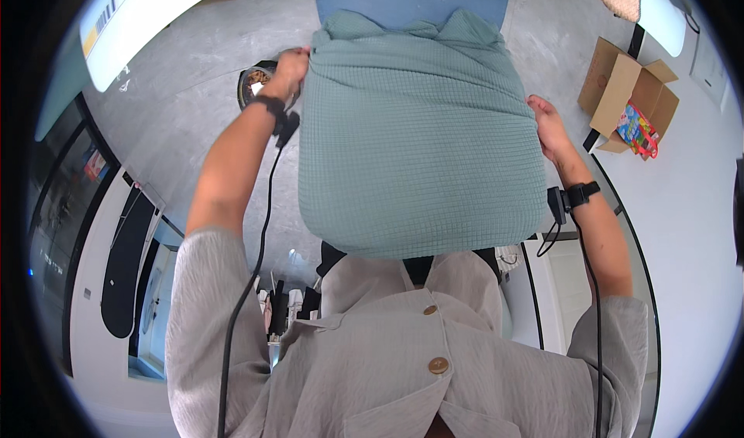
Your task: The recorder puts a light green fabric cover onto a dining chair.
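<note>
A sage-green stretch cover (422,143) with a fine waffle texture is pulled over a wide, rounded-corner shape, likely a chair seat or back. Toward the far end its fabric bunches into folds, and beyond them a flat blue surface (411,0) shows bare. My left hand (291,72) pinches the cover's edge at the far left, fingertips partly hidden by the cloth. Lower down on the opposite side, my right hand (549,128) is closed on the right edge of the cover. What lies inside the fabric is hidden.
On the grey floor, a round dark container (253,85) with brown contents stands beside my left wrist. An open cardboard box (612,89) at the right holds a colourful bag (639,130). Black cables (260,260) run from both wristbands along my arms.
</note>
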Demonstrator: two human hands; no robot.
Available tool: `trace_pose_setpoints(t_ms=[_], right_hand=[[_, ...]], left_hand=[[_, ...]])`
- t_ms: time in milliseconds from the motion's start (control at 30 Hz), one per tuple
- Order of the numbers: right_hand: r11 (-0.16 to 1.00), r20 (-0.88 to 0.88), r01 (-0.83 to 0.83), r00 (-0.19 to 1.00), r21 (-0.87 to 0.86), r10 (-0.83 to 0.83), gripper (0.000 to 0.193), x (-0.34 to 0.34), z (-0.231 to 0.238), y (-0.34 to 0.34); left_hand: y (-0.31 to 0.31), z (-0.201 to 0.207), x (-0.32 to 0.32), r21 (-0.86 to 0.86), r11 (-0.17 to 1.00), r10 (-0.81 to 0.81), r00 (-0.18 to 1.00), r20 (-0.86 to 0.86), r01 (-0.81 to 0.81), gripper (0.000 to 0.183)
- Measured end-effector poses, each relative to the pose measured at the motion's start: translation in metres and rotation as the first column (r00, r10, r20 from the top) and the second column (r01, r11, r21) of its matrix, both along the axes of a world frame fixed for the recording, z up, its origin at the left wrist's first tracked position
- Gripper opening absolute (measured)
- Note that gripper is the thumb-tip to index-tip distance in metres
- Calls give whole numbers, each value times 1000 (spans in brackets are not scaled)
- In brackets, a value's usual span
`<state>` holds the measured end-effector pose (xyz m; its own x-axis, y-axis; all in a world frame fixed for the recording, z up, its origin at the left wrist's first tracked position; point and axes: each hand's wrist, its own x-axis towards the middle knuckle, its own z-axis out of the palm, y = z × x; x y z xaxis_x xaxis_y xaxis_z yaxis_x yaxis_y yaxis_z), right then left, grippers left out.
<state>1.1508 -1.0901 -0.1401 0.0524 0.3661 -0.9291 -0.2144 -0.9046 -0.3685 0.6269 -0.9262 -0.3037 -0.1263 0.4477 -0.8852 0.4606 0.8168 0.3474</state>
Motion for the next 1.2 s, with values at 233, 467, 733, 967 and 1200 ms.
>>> trace_pose_setpoints(t_ms=[233, 467, 733, 967, 1200], right_hand=[[815, 547, -579, 673, -31, 499, 31, 53, -125, -18], [761, 668, -642, 528, -90, 524, 34, 24, -183, 33], [997, 66, -74, 995, -12, 75, 40, 38, -143, 43], [919, 176, -383, 902, -93, 393, 75, 23, -107, 96], [781, 227, -624, 760, -6, 609, 70, 19, -130, 106]], left_hand=[[15, 4, 58, -120, 992, 31, 1000, 1, -30, 41], [24, 12, 33, -154, 988, -16, 996, -87, 2, 38], [28, 87, 63, -189, 982, 63, 946, 318, -2, 66], [73, 90, 84, -148, 838, -500, 848, 176, 525, 82], [105, 66, 89, -187, 616, -685, 637, 354, 766, 69]])
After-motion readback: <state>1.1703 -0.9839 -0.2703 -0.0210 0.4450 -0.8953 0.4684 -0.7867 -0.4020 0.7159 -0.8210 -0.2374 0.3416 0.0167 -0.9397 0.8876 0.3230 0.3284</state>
